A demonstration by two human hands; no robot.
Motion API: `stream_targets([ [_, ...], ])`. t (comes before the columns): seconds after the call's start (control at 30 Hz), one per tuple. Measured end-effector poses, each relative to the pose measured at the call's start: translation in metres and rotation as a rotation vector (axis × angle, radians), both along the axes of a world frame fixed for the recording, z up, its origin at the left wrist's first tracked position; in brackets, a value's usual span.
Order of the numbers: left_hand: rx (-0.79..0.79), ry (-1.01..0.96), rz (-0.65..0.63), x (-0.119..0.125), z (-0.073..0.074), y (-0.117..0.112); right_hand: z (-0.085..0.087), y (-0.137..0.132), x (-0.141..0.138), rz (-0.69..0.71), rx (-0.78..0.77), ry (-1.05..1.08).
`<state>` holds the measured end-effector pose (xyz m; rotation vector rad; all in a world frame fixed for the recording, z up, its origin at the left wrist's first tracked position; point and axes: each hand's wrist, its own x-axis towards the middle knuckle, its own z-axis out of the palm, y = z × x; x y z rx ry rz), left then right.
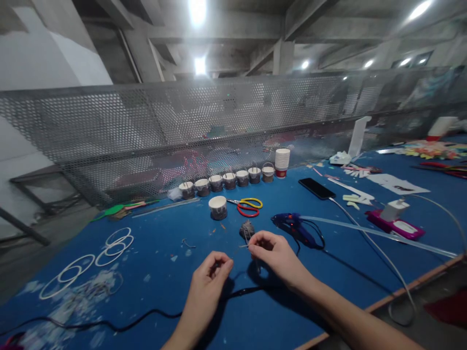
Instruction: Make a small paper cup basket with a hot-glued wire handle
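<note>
My right hand (273, 255) pinches a thin grey strand, close beside a small ball of grey yarn (247, 229) on the blue table. To its left, my left hand (210, 279) has thumb and forefinger pressed together; whatever may be between them is too small to make out. Beyond the hands stands a paper cup (218, 208) with a grey wrapped side and white top. Scissors (249, 206) with one yellow and one red handle lie just right of that cup. A blue glue gun (295, 228) rests to the right of my right hand.
Several grey-wrapped cups (229, 181) line the back, beside a stack of paper cups (282, 163). White rings (115, 245) lie left. A phone (315, 188), a purple power strip (394, 225) and cables occupy the right. A black cable (146, 313) crosses in front.
</note>
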<state>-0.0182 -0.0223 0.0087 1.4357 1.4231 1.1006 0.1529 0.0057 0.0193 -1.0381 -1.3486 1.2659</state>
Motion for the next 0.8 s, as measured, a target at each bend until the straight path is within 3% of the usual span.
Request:
stream_targets([
  [0.4,-0.096,-0.145,-0.025,0.003,-0.003,0.001,-0.008,0.003,-0.002,0.008,0.014,-0.024],
  [0.8,-0.243,-0.453,-0.102,0.0,-0.01,0.006,-0.019,0.0,-0.009,0.041,0.0,-0.009],
])
